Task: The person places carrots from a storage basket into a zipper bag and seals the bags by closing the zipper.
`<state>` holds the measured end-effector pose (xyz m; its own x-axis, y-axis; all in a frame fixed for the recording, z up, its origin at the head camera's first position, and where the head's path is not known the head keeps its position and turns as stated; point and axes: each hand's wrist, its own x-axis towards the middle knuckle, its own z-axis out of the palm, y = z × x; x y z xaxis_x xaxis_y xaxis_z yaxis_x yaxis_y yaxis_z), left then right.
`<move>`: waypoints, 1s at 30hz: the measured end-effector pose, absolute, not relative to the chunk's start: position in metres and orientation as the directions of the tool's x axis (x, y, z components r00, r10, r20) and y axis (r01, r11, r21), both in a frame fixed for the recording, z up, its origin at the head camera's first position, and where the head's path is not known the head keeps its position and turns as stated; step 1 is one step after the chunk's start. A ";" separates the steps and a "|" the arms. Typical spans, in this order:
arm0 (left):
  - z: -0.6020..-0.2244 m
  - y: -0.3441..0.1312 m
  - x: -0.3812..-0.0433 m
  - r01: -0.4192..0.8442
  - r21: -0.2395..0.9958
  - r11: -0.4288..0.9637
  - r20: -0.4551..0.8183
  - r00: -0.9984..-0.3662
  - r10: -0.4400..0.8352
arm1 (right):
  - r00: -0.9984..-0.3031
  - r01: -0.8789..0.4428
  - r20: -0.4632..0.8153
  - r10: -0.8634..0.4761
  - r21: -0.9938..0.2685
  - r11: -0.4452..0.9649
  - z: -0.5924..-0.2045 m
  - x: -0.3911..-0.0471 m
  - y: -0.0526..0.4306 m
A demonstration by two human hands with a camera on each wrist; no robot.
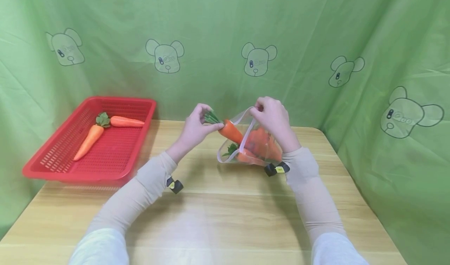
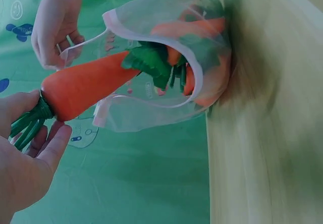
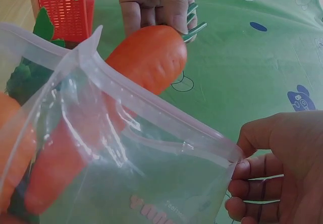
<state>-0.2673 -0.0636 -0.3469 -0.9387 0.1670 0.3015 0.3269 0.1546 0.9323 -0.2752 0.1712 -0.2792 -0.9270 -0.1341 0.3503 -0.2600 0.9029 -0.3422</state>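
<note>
My left hand (image 1: 194, 129) pinches an orange carrot (image 2: 83, 85) by its green stem end. The carrot's narrow end reaches in through the mouth of a clear plastic bag (image 3: 151, 148) with a pale rim. The rim's upper edge is pinched between thumb and fingers of my right hand (image 1: 272, 116), which lifts that side. Several more carrots (image 1: 261, 144) with green tops lie inside the bag, seen through its wall. The bag rests on its side on the wooden table, its mouth facing left.
At the left stands a red plastic basket (image 1: 112, 165) with perforated walls. Inside lie a carrot with a leafy top (image 1: 88, 142) and another carrot (image 1: 127, 121). A green curtain (image 1: 211, 30) with mouse-head drawings hangs behind and beside the wooden table (image 1: 211, 222).
</note>
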 end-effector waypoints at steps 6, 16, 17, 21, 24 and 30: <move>-0.347 -0.056 -0.264 0.353 0.921 0.168 0.323 -0.929 0.179 | -0.927 -0.257 0.351 -0.131 -0.342 0.904 -0.278 -0.274 0.172; -0.350 -0.051 -0.265 0.377 0.892 0.249 0.346 -0.925 0.159 | -0.926 -0.256 0.354 -0.128 -0.343 0.904 -0.278 -0.274 0.173; -0.350 -0.051 -0.264 0.377 0.886 0.270 0.341 -0.924 0.170 | -0.927 -0.256 0.354 -0.128 -0.345 0.903 -0.279 -0.274 0.173; -0.352 -0.049 -0.263 0.387 0.867 0.314 0.338 -0.920 0.200 | -0.926 -0.261 0.355 -0.132 -0.345 0.901 -0.279 -0.274 0.172; -0.352 -0.048 -0.262 0.388 0.873 0.297 0.327 -0.915 0.235 | -0.923 -0.264 0.360 -0.133 -0.344 0.901 -0.280 -0.274 0.173; -0.352 -0.045 -0.261 0.330 0.915 0.231 0.239 -0.907 0.348 | -0.926 -0.259 0.354 -0.129 -0.349 0.901 -0.280 -0.274 0.172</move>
